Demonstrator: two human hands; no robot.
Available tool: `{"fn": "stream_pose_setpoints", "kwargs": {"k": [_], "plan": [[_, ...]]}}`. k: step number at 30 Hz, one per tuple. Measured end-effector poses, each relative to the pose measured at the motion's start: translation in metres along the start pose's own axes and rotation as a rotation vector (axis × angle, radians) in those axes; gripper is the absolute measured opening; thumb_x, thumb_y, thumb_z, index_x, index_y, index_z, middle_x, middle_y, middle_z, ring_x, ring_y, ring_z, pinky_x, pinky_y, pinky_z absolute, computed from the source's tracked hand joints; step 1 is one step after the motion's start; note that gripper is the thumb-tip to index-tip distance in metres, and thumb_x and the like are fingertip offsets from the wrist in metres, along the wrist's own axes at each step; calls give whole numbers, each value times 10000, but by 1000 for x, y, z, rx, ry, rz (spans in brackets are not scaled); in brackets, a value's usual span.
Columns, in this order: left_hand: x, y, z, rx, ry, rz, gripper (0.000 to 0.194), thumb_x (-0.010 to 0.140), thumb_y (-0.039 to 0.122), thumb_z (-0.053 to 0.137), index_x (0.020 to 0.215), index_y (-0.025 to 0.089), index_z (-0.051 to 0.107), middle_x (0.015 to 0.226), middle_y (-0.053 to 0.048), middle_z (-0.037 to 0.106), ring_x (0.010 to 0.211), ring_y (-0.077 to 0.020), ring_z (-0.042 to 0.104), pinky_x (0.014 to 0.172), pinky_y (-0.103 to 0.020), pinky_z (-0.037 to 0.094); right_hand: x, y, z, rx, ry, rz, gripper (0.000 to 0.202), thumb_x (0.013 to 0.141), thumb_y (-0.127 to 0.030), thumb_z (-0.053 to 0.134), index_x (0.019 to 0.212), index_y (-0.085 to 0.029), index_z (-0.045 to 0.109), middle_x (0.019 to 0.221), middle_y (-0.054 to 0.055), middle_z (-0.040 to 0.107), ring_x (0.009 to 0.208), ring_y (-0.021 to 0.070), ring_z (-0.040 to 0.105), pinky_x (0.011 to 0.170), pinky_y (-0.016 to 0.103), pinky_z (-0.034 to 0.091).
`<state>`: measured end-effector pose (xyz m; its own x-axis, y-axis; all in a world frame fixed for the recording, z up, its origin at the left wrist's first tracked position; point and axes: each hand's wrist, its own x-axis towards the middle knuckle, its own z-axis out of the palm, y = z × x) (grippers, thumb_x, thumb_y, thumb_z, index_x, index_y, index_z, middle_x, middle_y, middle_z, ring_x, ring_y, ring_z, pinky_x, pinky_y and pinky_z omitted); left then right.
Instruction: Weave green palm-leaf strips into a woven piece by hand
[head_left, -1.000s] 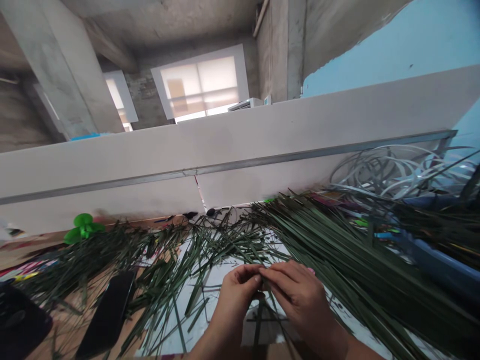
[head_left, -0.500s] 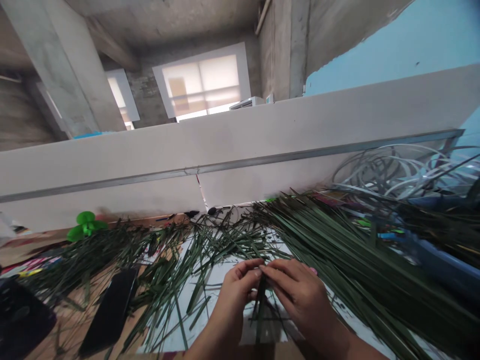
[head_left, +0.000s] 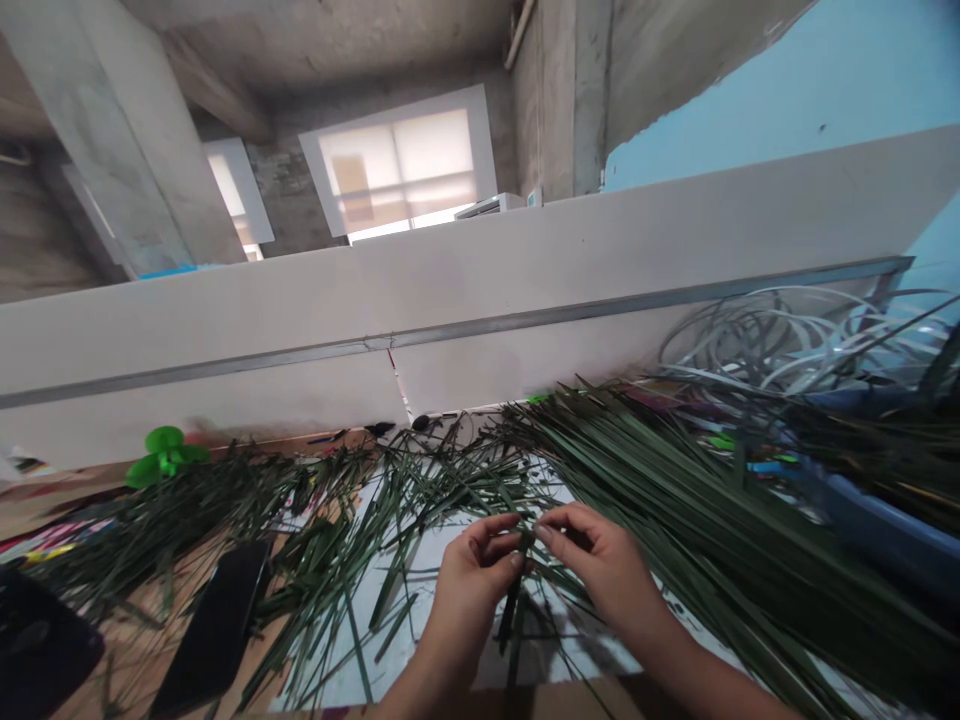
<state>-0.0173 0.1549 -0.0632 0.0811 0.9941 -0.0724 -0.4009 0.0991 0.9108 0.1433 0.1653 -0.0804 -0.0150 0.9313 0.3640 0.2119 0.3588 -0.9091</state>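
Dark green leaf strips [head_left: 511, 610] hang down between my two hands over the white sheet [head_left: 420, 610]. My left hand [head_left: 476, 572] pinches them near their top, thumb against fingers. From the other side, my right hand [head_left: 589, 550] holds the top of the same strips between thumb and fingertips. A small folded or knotted part [head_left: 527, 540] shows between the fingertips, too small to make out fully. Loose cut strips [head_left: 330, 570] lie left of my hands, and a thick bundle of long green leaves [head_left: 675, 500] lies to the right.
A black phone [head_left: 217, 625] and a dark object [head_left: 41, 635] lie at the left. Behind them stands a green three-lobed plastic piece [head_left: 166, 455]. A blue basin [head_left: 885, 515] and coiled white strips [head_left: 795, 340] are at the right. A white partition [head_left: 480, 285] runs along the back.
My right hand has shifted slightly, its fingers now more curled and apart from my left hand's fingertips. More of the strips' top shows between the hands.
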Motion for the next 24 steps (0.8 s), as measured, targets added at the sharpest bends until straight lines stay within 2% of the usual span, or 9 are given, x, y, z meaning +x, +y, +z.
{"fn": "stream_pose_setpoints", "kwargs": {"k": [6, 9, 13, 17, 21, 24], "plan": [[6, -12, -7, 62, -28, 30, 527, 458, 140, 917, 944, 116, 714, 744, -83, 774, 629, -144, 651, 619, -243, 467, 2, -1, 2, 112, -49, 108, 223, 745, -395, 676, 752, -174, 709, 731, 35, 658, 738, 235, 591, 689, 337, 449], [8, -16, -11, 91, -38, 42, 564, 461, 182, 923, 976, 115, 704, 740, -85, 771, 577, -131, 629, 545, -223, 423, 1, -4, 2, 111, -60, 127, 207, 715, -380, 688, 733, -174, 704, 703, 29, 653, 710, 230, 586, 678, 336, 445], [6, -15, -14, 194, -24, -8, 553, 509, 304, 920, 987, 117, 715, 749, -77, 756, 582, -150, 643, 486, -211, 370, 1, -7, 1, 120, -70, 142, 223, 722, -394, 675, 737, -172, 692, 718, 35, 661, 727, 231, 586, 696, 340, 452], [5, -13, -17, 310, -54, -38, 458, 612, 461, 860, 892, 119, 741, 740, -79, 749, 593, -161, 661, 494, -213, 350, 2, -11, 1, 140, -89, 141, 250, 737, -420, 662, 749, -172, 680, 713, 29, 647, 717, 222, 582, 689, 332, 460], [7, -16, -18, 316, -98, -42, 476, 607, 551, 841, 789, 125, 732, 682, -77, 741, 568, -156, 634, 506, -225, 346, 3, -11, 0, 148, -101, 133, 248, 742, -424, 647, 749, -177, 662, 693, 18, 628, 693, 212, 581, 675, 324, 467], [7, -17, -15, 291, -105, -32, 495, 572, 573, 850, 733, 127, 708, 631, -63, 721, 547, -160, 619, 538, -251, 398, 1, -9, 2, 129, -100, 121, 249, 751, -428, 627, 758, -180, 646, 682, 12, 611, 670, 207, 574, 655, 319, 467]]}}
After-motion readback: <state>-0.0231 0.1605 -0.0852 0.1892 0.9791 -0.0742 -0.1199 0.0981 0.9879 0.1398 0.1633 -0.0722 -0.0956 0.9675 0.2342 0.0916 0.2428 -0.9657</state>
